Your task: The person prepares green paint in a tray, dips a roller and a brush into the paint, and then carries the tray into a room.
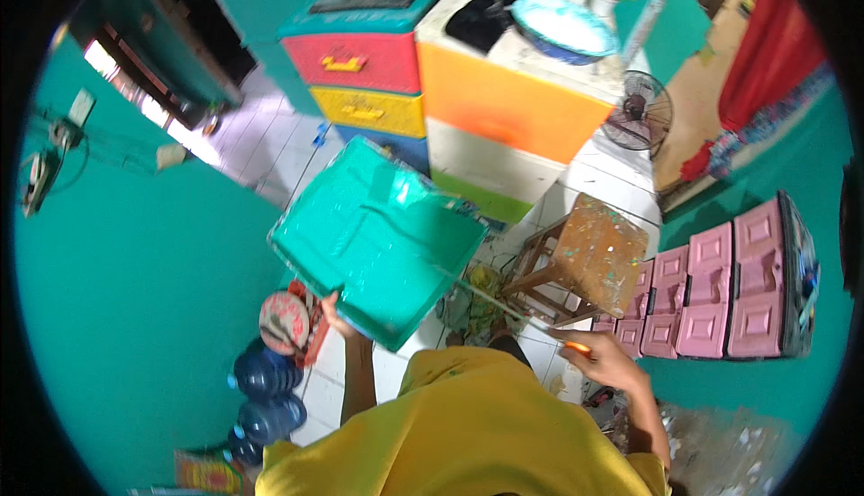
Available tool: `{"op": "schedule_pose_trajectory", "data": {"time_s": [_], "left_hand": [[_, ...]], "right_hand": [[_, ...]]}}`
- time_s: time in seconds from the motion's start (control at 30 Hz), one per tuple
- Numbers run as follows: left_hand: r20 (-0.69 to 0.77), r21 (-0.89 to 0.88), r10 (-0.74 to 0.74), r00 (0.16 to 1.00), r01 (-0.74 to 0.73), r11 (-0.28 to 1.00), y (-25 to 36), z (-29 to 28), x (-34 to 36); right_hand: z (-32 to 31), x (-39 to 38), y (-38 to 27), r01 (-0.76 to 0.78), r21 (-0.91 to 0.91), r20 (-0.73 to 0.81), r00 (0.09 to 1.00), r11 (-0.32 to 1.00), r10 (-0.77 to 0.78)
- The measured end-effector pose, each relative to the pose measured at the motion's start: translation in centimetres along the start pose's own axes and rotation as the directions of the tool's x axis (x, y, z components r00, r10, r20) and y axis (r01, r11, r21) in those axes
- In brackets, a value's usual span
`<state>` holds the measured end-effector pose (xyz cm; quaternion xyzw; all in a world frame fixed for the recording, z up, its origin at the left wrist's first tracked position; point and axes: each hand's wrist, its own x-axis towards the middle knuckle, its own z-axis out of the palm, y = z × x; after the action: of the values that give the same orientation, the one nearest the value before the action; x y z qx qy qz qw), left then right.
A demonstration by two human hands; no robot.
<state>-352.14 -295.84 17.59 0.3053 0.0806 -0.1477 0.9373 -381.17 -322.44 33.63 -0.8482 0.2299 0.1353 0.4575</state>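
A tray of green paint [378, 244] is held out in the middle of the view, tilted a little. My left hand [346, 316] grips its near left edge, the thumb over the rim. Below and right of the tray, my right hand [594, 356] is closed on an orange handle [574, 348] with a long thin metal rod [504, 305]. The rod reaches up to the tray's right side; I cannot make out the head at its far end.
A paint-spattered wooden stool [594, 244] stands right of the tray, pink drawers [706, 293] beyond it. Coloured drawer units [360, 59] with a basin [562, 23] on top stand ahead, a fan [634, 109] beside them. Blue water jugs [270, 415] sit by the left wall.
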Motion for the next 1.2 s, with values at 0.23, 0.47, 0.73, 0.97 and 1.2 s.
{"op": "schedule_pose_trajectory", "data": {"time_s": [0.23,0.47,0.73,0.97,1.2], "left_hand": [[0.052,0.166,-0.001,0.999,-0.008,0.986,-0.8,-1.7,0.5],[0.158,0.084,-0.122,0.980,0.110,0.990,-1.6,3.7,-2.6],[0.254,0.017,-0.305,0.918,0.311,0.950,-3.9,6.7,-5.6],[0.222,0.086,-0.313,0.924,0.301,0.950,-8.4,9.7,-9.0],[0.339,0.100,-0.401,0.851,0.392,0.915,-15.0,10.7,-11.4]], "right_hand": [[4.6,3.4,0.6,0.063,0.122,-0.049,0.997,0.991,-0.057],[6.0,1.7,3.7,0.113,0.247,0.022,0.992,0.962,-0.123],[2.0,-3.1,10.4,0.179,0.348,-0.236,0.967,0.920,-0.099],[-6.1,-7.0,16.3,0.036,0.445,-0.562,0.790,0.895,0.247],[-6.7,-7.9,30.3,0.067,0.283,-0.757,0.628,0.957,0.180]]}}
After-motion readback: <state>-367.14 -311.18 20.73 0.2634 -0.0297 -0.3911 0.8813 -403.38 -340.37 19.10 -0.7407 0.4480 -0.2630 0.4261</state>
